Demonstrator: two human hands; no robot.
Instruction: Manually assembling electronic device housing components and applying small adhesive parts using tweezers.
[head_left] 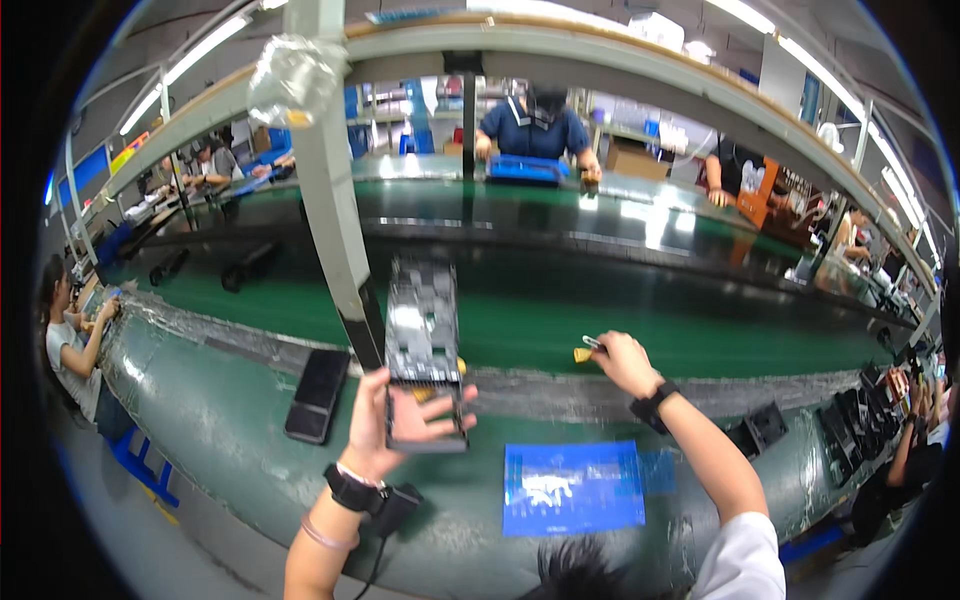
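Observation:
My left hand [372, 435] grips the lower end of a long dark plastic housing [422, 325], its grey inner side facing up. Fingers show through an opening near the housing's bottom edge. Over the green conveyor belt, my right hand [628, 365] is closed in a pinch on a small yellow piece [582, 355] with a pale loop beside it; its exact kind is too small to make out. Below and between my hands lies a shiny blue sheet [573, 488] on the worktop. A black device with a smooth face [317, 395] rests left of my left hand.
A grey metal post [335, 180] rises just beyond my left hand. Black parts [850, 430] stand in a row at the right, with another black part [762, 428] nearer. A corded black box [398, 508] lies by my left wrist. Co-workers sit across the belt and at both sides.

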